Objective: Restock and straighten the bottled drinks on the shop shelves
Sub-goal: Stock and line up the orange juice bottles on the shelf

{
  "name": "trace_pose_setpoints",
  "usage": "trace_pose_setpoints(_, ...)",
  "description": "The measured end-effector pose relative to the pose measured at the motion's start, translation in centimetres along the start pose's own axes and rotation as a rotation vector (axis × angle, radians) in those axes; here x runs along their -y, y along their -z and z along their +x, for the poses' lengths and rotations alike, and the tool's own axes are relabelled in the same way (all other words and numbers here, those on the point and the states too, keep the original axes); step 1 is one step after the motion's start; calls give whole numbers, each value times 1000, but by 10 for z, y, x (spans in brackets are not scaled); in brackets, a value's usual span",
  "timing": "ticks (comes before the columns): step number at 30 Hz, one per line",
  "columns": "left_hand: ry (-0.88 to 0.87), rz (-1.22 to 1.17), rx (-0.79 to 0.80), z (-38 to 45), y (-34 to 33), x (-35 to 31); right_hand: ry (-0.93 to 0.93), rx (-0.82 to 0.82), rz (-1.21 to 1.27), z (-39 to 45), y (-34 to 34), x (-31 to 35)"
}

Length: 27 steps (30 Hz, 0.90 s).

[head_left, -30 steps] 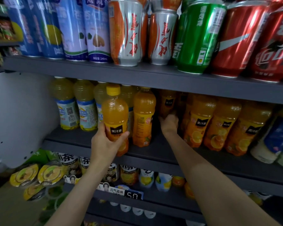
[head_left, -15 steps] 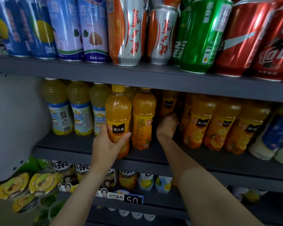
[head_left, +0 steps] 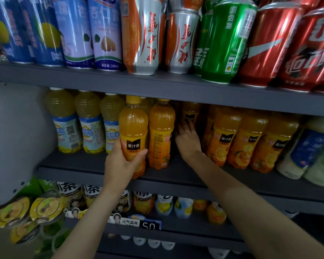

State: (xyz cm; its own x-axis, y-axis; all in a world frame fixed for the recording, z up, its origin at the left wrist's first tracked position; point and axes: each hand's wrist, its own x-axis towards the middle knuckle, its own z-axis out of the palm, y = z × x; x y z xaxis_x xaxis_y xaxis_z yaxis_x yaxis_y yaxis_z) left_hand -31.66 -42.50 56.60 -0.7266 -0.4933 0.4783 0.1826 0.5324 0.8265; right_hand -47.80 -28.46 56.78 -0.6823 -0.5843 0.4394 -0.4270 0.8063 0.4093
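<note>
Restocking middle shelf (head_left: 101,165): orange juice row (head_left: 241,139) has a gap. Left hand (head_left: 120,161) grip wraps a juice bottle (head_left: 133,131) at the shelf front; right hand (head_left: 187,141), fingers extended, touches a rear bottle (head_left: 190,113). Slide bottle in upright, label forward.

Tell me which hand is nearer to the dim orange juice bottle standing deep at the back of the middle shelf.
Right. The right hand reaches into the gap, fingers at the dim orange juice bottle. The left hand is out front, gripping a yellow-capped orange juice bottle.
</note>
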Motion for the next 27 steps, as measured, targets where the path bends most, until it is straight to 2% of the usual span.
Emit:
trace_pose_setpoints(3, 2, 15, -8, 0, 0, 0, 119, 214, -184, 13, 15, -14)
trace_pose_setpoints(5, -1, 21, -10, 0, 0, 0, 146, 251, -280, 13, 18, -17)
trace_pose_setpoints(11, 11, 34, -11, 1, -1, 1, 76, 287, -291, 8, 13, -30)
trace_pose_setpoints(21, 15, 21, 5, -2, 0, -4, 36, 453, -367, 10, 10, -26)
trace_pose_setpoints(23, 15, 22, 6, -2, -1, -3, 20, 435, -285, 10, 10, -25)
trace_pose_setpoints(24, 18, 20, 8, -1, -1, -2, 6, 375, -178, 7, 13, -24)
trace_pose_setpoints(27, 38, -2, 8, -2, 1, -4, -126, 88, 488, -23, 27, -19)
